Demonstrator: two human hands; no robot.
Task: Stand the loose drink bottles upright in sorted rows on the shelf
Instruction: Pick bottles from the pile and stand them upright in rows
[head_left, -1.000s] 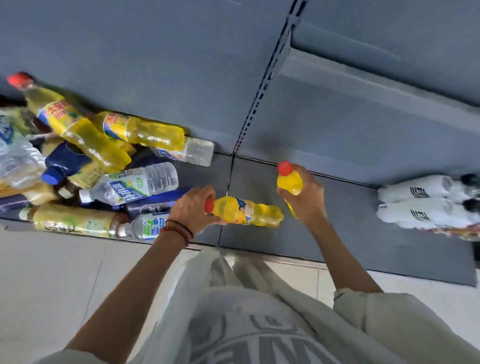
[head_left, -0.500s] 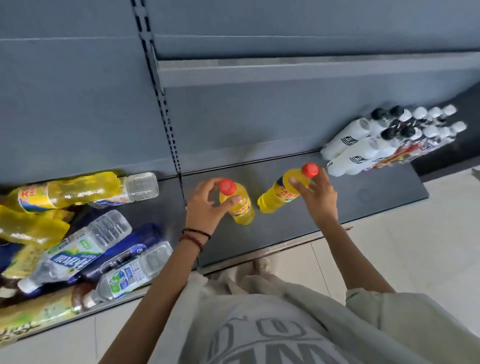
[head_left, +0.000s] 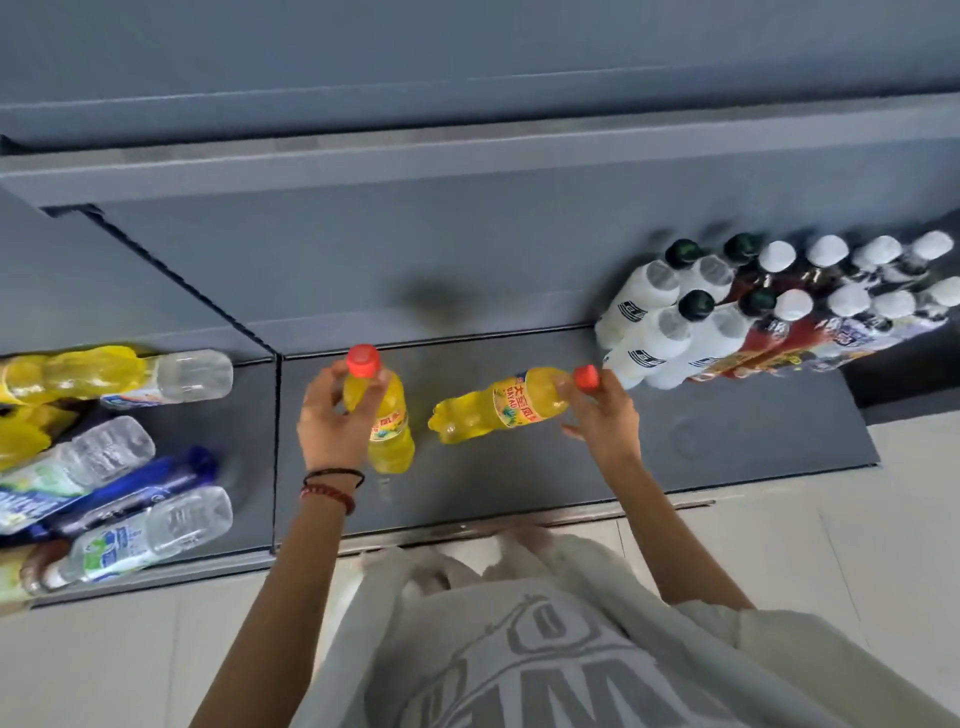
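Left hand (head_left: 332, 418) fingers curled round left yellow bottle (head_left: 392, 434); right hand (head_left: 605, 418) pinching right yellow bottle (head_left: 498, 408) neck, cap at 3 o'clock.

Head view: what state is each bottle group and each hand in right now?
left hand: grips left yellow bottle near its neck.
left yellow bottle: upright, capped.
right hand: pinches right yellow bottle at its cap end.
right yellow bottle: tipped sideways, capped.
sorted bottles: upright in rows.
loose pile: lying down.

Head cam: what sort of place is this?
Probably a shop aisle, or a mock-up of one: grey metal retail shelving, sorted rows of upright capped bottles at its right, a heap of loose drink bottles lying at left, tiled floor below.
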